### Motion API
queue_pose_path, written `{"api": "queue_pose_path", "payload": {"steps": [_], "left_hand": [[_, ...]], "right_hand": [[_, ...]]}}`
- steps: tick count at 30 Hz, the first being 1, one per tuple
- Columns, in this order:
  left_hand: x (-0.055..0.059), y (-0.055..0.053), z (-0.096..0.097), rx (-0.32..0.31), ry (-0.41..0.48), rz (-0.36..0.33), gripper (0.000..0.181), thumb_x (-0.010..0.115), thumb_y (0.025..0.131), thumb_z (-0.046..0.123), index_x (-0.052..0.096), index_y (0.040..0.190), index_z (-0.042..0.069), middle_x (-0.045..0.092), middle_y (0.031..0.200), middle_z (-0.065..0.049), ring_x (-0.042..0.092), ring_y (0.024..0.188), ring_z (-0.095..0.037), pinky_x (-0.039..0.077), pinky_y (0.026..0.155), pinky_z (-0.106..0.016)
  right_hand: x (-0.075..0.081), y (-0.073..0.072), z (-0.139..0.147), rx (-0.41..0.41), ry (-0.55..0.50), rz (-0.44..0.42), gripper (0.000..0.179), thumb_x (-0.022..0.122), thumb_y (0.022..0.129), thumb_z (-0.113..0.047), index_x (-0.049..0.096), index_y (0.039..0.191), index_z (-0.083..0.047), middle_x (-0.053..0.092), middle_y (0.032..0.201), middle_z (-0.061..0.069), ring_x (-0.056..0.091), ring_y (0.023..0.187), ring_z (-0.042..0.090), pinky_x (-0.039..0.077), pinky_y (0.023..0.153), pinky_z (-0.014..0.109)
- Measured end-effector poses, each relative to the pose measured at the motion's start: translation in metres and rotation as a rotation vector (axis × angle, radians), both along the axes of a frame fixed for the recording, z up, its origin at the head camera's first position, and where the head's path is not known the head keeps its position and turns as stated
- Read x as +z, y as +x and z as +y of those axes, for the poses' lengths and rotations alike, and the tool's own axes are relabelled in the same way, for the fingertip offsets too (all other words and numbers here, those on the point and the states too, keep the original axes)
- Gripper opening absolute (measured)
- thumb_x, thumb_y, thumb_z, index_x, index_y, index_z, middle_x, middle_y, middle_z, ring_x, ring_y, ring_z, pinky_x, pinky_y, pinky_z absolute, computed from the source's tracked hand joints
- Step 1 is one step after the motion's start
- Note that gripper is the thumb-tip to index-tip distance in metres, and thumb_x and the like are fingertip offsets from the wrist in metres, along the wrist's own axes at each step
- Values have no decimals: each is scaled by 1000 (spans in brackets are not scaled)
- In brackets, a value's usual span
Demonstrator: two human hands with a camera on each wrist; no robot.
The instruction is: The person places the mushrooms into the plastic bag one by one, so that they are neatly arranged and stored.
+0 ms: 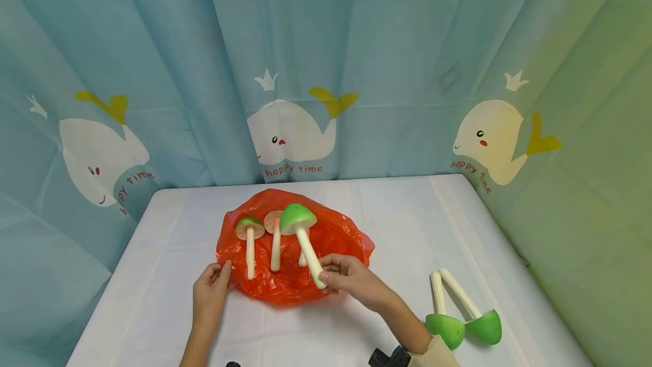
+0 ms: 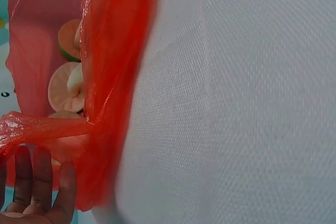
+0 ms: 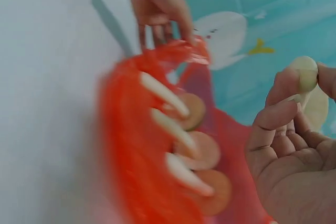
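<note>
A crumpled red plastic bag (image 1: 285,293) lies spread on the table, its rim turned up in the left wrist view. The left hand (image 1: 210,293) pinches the bag's left edge between thumb and fingers. Over the bag's right part, the right hand (image 1: 356,282) holds a green-capped toy mushroom (image 1: 298,218) by the lower end of its pale stem, cap tilted up and away. Inside the bag lie a green-capped mushroom (image 1: 250,251), a mushroom with a pinkish cap underside (image 1: 275,248) and a third mushroom (image 3: 189,177), mostly hidden in the head view behind the held one.
Two more green-capped mushrooms, one on the left (image 1: 446,330) and one on the right (image 1: 485,327), lie near the table's right edge, stems pointing away. A black object (image 1: 389,357) shows by the right sleeve. Behind the white table (image 1: 402,214) hangs a blue whale-print curtain (image 1: 397,72).
</note>
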State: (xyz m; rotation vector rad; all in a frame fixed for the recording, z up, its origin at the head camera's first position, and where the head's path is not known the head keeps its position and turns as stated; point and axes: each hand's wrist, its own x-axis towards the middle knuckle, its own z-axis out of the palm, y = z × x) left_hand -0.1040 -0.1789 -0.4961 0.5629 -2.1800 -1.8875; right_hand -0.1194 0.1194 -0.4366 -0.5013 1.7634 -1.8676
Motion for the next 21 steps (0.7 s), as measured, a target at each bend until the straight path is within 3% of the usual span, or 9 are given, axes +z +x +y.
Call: {"api": "queue_pose_path", "payload": {"steps": [3,9,16,21], "left_hand": [[1,1,1,-13,-3,-15,34,56,96,28,54,97,-6,62,86,-10,60,69,-8,55,63,-23],[3,3,1,-15,-30,-51,38,55,96,32,54,100,-5,62,89,-11,60,71,-5,55,65,-23],[1,1,2,-16,-22,-36,36,56,96,30,54,98,-6,62,87,-11,61,69,-6,56,64,-24],[3,1,1,-12,-13,-2,34,56,96,26,54,96,-8,62,85,-12,61,68,-8,55,62,-24]], "right_hand": [[-13,3,-6,-5,18,-49,32,60,92,-16,55,112,9,63,87,8,57,71,16,44,58,21],[-31,3,-8,-98,82,-86,33,60,93,-18,55,113,8,62,86,6,57,72,15,45,59,23],[-38,-8,-8,-281,102,-125,42,61,93,-19,50,117,13,63,86,8,58,75,15,50,65,25],[-35,-21,-16,-359,97,-137,40,59,94,-18,50,114,15,61,85,12,59,73,14,54,66,26]]}}
